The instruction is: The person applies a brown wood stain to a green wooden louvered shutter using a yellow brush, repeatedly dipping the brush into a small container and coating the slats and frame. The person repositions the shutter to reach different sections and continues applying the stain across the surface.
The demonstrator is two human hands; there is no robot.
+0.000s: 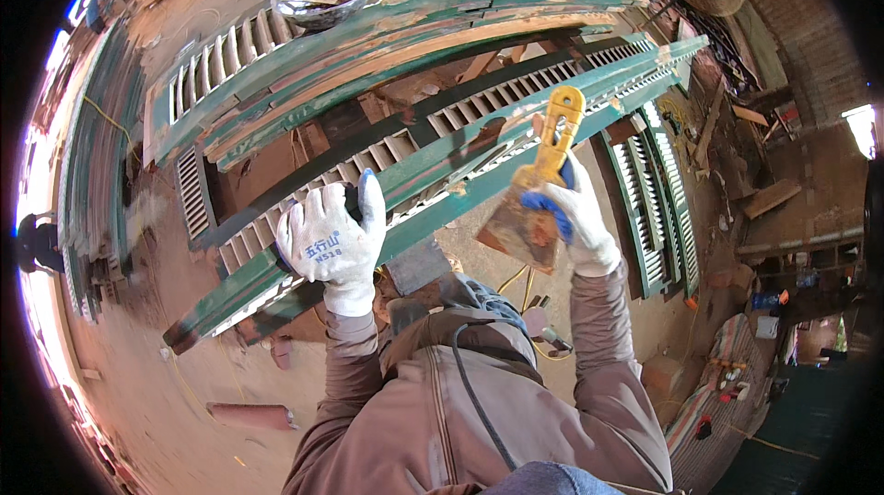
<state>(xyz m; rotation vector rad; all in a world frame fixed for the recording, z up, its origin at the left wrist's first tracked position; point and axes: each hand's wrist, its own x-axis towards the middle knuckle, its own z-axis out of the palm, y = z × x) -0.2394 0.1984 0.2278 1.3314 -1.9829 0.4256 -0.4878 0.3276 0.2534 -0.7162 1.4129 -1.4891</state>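
A long green louvered shutter with pale slats lies tilted across in front of me. My left hand, in a white glove, grips its near rail, with the thumb stretched along it and the other fingers curled over the edge. In my right hand, in a white glove with blue fingertips, is a putty knife. Its yellow handle points away from me. The wide blade, smeared with brown stuff, hangs toward me, just off the shutter's near side. My palm partly hides the grip.
Behind lies a stack of green shutters carrying a bowl of dark contents. More shutters lie on the right. On the floor are a reddish roll, a power tool and a yellow cord. Another person is far left.
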